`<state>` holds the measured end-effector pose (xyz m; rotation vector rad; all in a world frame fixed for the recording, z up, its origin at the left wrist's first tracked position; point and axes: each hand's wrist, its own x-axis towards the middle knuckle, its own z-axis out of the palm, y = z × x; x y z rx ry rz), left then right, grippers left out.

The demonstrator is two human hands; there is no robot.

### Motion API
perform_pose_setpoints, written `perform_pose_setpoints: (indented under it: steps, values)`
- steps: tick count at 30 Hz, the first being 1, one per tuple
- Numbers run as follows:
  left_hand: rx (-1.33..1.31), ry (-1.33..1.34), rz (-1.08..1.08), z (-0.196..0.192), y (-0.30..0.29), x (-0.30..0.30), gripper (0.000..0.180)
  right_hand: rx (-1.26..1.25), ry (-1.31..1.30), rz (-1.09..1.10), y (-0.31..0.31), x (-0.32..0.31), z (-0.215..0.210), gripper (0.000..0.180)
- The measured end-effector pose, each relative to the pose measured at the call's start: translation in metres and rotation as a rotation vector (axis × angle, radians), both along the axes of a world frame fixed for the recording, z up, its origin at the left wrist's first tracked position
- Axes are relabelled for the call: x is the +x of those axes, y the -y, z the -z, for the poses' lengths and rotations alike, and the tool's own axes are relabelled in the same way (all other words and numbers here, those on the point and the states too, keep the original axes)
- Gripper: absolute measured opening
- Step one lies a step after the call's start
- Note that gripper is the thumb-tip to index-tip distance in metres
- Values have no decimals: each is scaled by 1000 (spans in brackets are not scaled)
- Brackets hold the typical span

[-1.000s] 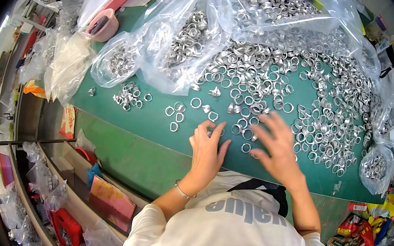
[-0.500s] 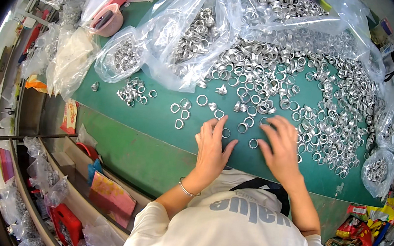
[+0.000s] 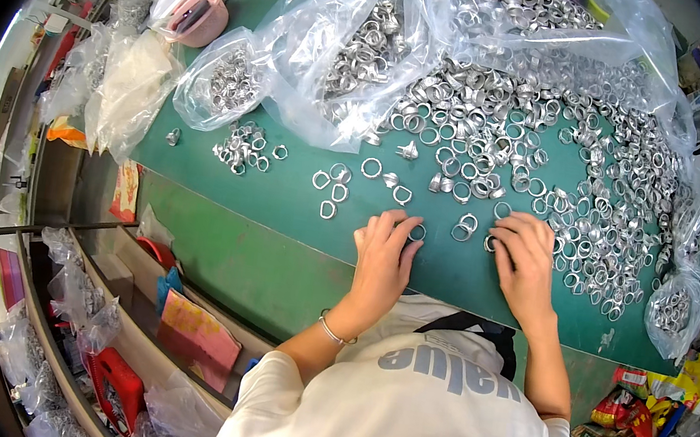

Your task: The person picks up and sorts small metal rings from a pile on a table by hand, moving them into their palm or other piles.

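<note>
Silver-coloured metal rings lie loose on a green table top (image 3: 284,184). My left hand (image 3: 382,253) is near the table's front edge, its thumb and forefinger closed on one ring (image 3: 417,233). To the right, my right hand (image 3: 525,262) has curled fingers, with a ring (image 3: 489,243) pinched at the thumb and fingertips. Two touching rings (image 3: 464,226) lie between my hands. Another ring (image 3: 502,210) lies just beyond my right fingertips. Beyond my left hand are a few spaced rings (image 3: 371,168) and a small loose group (image 3: 332,190).
A large heap of rings (image 3: 502,115) spreads across the back and right. Clear plastic bags of rings (image 3: 232,77) stand at the back left, beside a pink tub (image 3: 199,21). A small ring pile (image 3: 245,149) sits at left. Open drawers (image 3: 134,340) lie lower left; colourful packets (image 3: 632,410) lower right.
My left thumb and forefinger have closed around the ring beside them. My right hand has drawn a ring to the right, its fingers now more curled. The view has shifted slightly.
</note>
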<state>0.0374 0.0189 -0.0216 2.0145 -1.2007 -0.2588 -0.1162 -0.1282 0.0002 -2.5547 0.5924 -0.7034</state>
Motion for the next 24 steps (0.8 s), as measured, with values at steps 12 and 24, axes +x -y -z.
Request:
perform_pose_setpoints:
  steps: [12,24]
  values:
    - [-6,-9,-54,-11,0,0,49,20,-36,6,-18,16,2,18]
    - [36,-64,228,-7,3,0,33,102,-40,80,-25,-6,-7,25]
